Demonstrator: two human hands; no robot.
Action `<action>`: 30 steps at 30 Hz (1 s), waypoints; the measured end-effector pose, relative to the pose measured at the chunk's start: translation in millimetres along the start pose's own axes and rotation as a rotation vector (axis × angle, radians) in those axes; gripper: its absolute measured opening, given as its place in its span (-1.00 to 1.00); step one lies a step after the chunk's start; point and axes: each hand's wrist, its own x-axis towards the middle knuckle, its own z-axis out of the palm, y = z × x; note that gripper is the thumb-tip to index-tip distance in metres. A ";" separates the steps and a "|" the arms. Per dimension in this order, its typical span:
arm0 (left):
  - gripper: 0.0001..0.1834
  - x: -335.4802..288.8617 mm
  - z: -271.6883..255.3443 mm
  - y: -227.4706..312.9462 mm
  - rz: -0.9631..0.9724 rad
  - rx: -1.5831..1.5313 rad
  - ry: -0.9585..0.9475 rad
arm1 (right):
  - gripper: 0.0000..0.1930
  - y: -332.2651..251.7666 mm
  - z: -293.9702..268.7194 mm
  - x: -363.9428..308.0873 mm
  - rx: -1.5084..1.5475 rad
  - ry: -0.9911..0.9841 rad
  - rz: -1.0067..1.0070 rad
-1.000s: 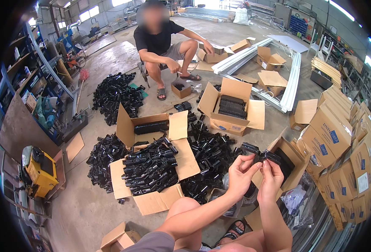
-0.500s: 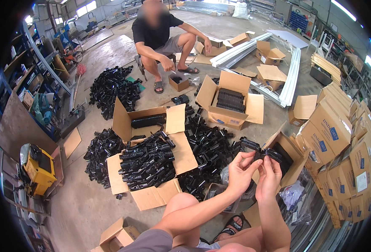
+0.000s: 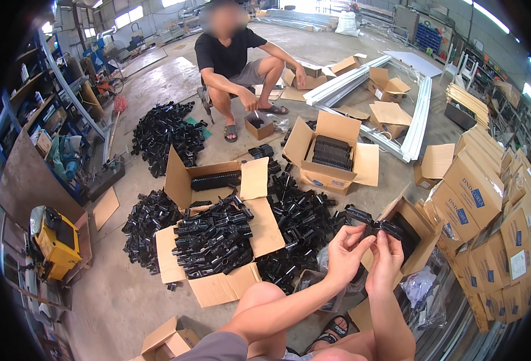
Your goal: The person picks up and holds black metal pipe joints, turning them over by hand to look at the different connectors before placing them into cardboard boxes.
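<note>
My left hand [image 3: 345, 254] and my right hand [image 3: 384, 260] meet at the right of the view, fingertips pinched together on a small black plastic part [image 3: 371, 229]. Its exact shape is partly covered by my fingers. Just behind my hands stands an open cardboard box [image 3: 429, 245] with black parts inside. To the left, a heap of loose black plastic fittings [image 3: 301, 207] covers the floor. Beside that heap is a larger open carton [image 3: 268, 225], with a pile of fittings [image 3: 214, 237] on its near side and a neat row of black pieces at its back.
Another open box [image 3: 366, 161] holds stacked black pieces. A person in a black shirt [image 3: 226, 57] squats opposite, one hand above a small box [image 3: 259, 131]. Stacked cartons [image 3: 467, 189] line the right; a yellow machine [image 3: 58, 243] stands left. White metal profiles [image 3: 419, 120] lie behind.
The whole view has shifted slightly, so the scene sits a little lower and to the right. Both my hands keep the same pinch on the black part, with hardly any movement.
</note>
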 end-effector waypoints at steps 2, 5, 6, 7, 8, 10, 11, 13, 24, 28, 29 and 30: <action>-0.72 -0.1 -1.2 0.1 -0.001 -0.001 -0.005 | -0.84 2.4 0.4 -1.7 0.044 -0.002 -0.004; -0.73 0.6 -1.3 -2.1 -0.006 -0.029 0.003 | -0.85 4.4 0.9 -4.6 0.033 -0.007 0.000; -0.73 1.1 -1.4 -2.7 -0.008 -0.054 0.015 | -0.84 3.5 2.2 -5.4 0.005 -0.007 -0.025; -0.73 1.6 -2.1 -2.8 -0.008 -0.052 0.015 | -0.82 2.8 2.9 -5.6 -0.022 -0.007 -0.049; -0.73 1.6 -2.5 -3.4 -0.006 -0.035 0.013 | -0.82 3.4 2.0 -4.6 -0.023 -0.005 -0.050; -0.73 1.6 -2.8 -3.6 -0.007 -0.019 0.009 | -0.81 5.2 -0.7 -1.3 -0.083 0.011 -0.073; -0.73 1.6 -3.9 -3.0 -0.013 -0.010 0.006 | -0.81 5.0 -0.7 -1.0 -0.084 0.013 -0.071; -0.72 1.6 -5.0 -2.2 -0.022 0.000 0.003 | -0.82 4.7 0.6 -0.6 -0.113 0.015 -0.064; -0.71 -1.3 4.2 -9.6 0.013 -0.018 -0.007 | -0.84 0.7 5.3 -6.4 -0.124 0.104 -0.119; -0.74 3.6 -14.7 8.0 0.043 0.094 0.074 | -0.79 12.6 15.0 -5.5 -0.188 0.059 -0.071; -0.76 4.2 -13.5 6.7 -0.002 0.048 0.096 | -0.77 17.9 14.0 -4.2 -0.104 0.018 -0.123; -0.74 5.6 -9.3 9.8 -0.030 -0.006 0.074 | -0.76 18.6 10.1 -2.1 -0.127 -0.019 -0.153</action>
